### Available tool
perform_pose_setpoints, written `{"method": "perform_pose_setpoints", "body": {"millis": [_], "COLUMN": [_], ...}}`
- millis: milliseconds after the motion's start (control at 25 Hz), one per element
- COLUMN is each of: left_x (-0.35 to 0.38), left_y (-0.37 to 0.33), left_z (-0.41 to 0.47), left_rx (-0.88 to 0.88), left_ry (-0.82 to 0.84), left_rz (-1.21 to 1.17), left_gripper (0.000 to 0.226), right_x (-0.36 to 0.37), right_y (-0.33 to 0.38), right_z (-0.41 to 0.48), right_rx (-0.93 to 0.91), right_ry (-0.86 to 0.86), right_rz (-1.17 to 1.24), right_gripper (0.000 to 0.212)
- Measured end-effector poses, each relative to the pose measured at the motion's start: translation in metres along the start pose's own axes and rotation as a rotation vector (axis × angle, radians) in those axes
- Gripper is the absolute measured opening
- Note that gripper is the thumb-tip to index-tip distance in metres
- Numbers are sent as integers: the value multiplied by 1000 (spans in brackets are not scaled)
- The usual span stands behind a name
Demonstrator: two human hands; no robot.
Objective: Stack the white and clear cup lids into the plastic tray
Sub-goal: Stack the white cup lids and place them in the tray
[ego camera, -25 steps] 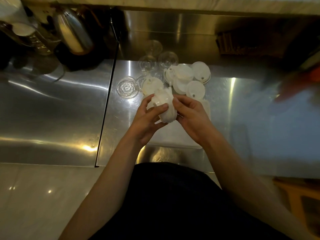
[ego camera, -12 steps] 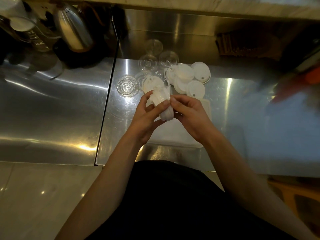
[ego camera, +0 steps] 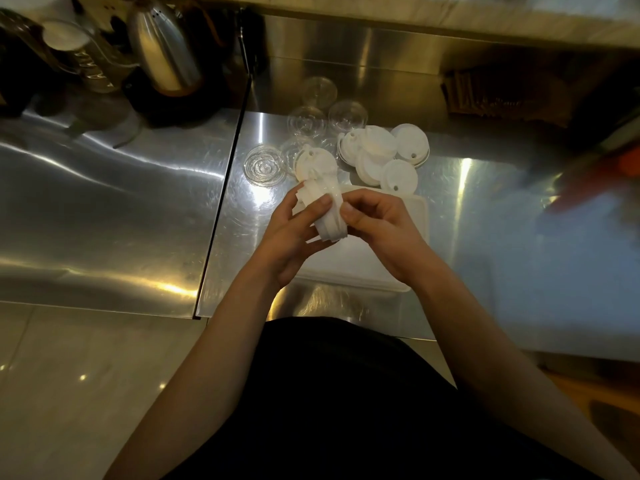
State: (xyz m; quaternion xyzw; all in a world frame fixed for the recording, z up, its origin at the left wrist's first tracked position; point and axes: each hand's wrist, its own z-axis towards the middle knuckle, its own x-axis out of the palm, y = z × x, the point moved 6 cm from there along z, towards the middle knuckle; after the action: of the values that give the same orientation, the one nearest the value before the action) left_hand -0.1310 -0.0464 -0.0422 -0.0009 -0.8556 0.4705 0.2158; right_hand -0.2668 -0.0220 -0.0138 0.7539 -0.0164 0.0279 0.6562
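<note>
My left hand (ego camera: 294,237) grips a stack of white cup lids (ego camera: 325,211) from the left, thumb across its front. From the right, my right hand (ego camera: 377,226) pinches the same stack with thumb and curled fingers. The stack hangs tilted over the white plastic tray (ego camera: 412,216), which lies on the steel counter under both hands. Behind the tray lie loose white lids (ego camera: 384,150) in a heap, one more white lid (ego camera: 315,164) to their left, and several clear lids (ego camera: 265,165) further left and back.
A steel counter (ego camera: 485,202) carries everything; a seam (ego camera: 225,202) splits it from a second counter on the left. A metal kettle (ego camera: 166,53) and a glass jug (ego camera: 79,53) stand at the back left. Blurred red and dark objects (ego camera: 595,168) sit at the right.
Both hands keep hold of the lid stack; it has shifted slightly and tilted between my fingers. The view has drifted a little.
</note>
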Motion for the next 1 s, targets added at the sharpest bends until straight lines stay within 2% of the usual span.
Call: {"method": "perform_pose_setpoints", "body": {"millis": [120, 240, 360, 440, 560, 640, 880, 1000], "left_x": [-3, -7, -10, -11, -13, -15, -17, -18], "left_y": [1, 2, 3, 3, 5, 9, 16, 21], "left_z": [-4, -9, -13, -15, -17, -19, -16, -15], "left_rx": [-26, -75, -127, -154, -167, -178, -169, -169], "left_ry": [-8, -14, -17, -6, 0, -14, 4, 29], "left_rz": [-34, -105, -117, -115, -128, -149, -140, -137], "left_gripper": [48, 56, 62, 59, 45, 45, 83, 82], "right_x": [4, 6, 12, 15, 18, 18, 21, 17], "right_y": [4, 6, 5, 5, 5, 2, -9, -3], "right_z": [-1, -4, -9, -13, -17, -18, -23, -25], "right_rx": [-66, -89, -116, -133, -144, -144, -76, -57], "right_ry": [-3, 11, 25, 17, 31, 48, 94, 54], "right_rz": [-117, -252, -447, -495, -501, -489, -289, -243], "right_gripper": [19, 14, 15, 15, 15, 15, 13, 18]}}
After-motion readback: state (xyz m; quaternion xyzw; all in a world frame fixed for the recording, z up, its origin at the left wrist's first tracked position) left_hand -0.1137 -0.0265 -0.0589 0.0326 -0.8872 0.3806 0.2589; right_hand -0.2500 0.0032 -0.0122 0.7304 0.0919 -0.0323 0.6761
